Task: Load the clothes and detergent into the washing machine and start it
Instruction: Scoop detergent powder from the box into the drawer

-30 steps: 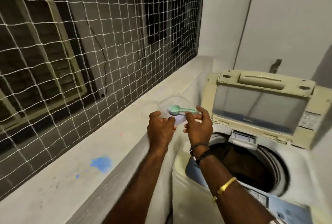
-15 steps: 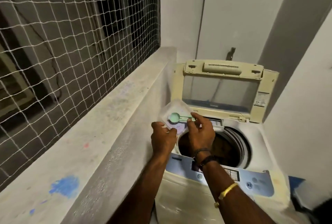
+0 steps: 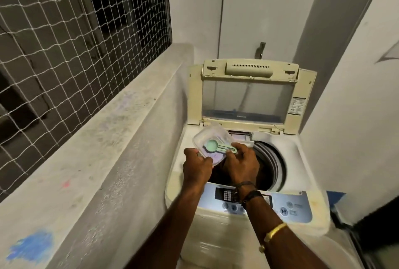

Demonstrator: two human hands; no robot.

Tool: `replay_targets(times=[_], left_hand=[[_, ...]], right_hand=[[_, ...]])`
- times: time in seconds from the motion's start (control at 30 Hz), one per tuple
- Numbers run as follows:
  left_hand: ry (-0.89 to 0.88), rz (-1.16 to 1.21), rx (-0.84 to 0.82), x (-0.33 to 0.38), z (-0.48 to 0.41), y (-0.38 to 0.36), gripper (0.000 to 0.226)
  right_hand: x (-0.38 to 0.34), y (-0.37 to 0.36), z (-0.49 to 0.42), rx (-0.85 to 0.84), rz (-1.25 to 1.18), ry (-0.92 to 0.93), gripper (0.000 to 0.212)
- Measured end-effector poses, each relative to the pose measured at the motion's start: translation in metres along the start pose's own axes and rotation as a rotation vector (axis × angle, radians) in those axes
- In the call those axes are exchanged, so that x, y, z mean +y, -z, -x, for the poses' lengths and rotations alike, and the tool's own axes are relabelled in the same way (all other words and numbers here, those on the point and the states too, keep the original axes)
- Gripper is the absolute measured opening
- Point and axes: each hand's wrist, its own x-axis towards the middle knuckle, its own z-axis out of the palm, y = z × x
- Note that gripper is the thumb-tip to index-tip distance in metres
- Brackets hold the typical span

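1. Your left hand (image 3: 197, 166) has its grip clamped on the near edge of a clear plastic square tub (image 3: 212, 142).
2. Your right hand (image 3: 240, 164) pinches the handle of a mint-green plastic scoop (image 3: 213, 146) lying in the tub.
3. The tub hovers over the left rim of the cream top-loading washing machine (image 3: 300, 152), whose lid (image 3: 248, 98) stands raised.
4. A grey concrete ledge (image 3: 90, 152) runs alongside on the left.

Both forearms bare, no sleeves. Left hand (image 3: 197, 166) unadorned. Right hand (image 3: 240, 166): dark cord bands (image 3: 248, 193) at wrist; gold bangle (image 3: 275, 231) further up forearm.
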Motion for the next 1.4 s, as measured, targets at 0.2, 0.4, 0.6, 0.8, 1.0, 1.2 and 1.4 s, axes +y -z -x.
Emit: replay_targets(times=[0.2,0.4,0.6,0.8,1.0,1.2,1.4], left_hand=[[-0.027,-0.013,0.013,-0.009,-0.018,-0.028,0.038],[-0.027,0.046,0.027,-0.019,-0.034,-0.058,0.038],[0.004,0.159,0.001,-0.025,-0.043,-0.084,0.038],[0.073,0.237,-0.061,-0.024,-0.054,-0.096,0.051],[0.098,0.231,-0.153,-0.024,-0.074,-0.101,0.05],[0.066,0.199,-0.183,-0.019,-0.094,-0.1,0.054],[-0.001,0.156,-0.222,-0.015,-0.117,-0.097,0.054]], right_hand=[[0.028,0.002,-0.034,-0.158,-0.047,-0.004,0.019],[0.047,0.008,-0.063,-0.204,-0.148,-0.067,0.018],[0.063,0.01,-0.083,-0.225,-0.215,-0.132,0.021],[0.071,0.007,-0.096,-0.222,-0.265,-0.149,0.022],[0.075,0.002,-0.108,-0.149,-0.322,-0.157,0.016],[0.085,-0.006,-0.128,-0.074,-0.216,-0.055,0.014],[0.076,-0.018,-0.139,-0.071,-0.139,0.0,0.023]])
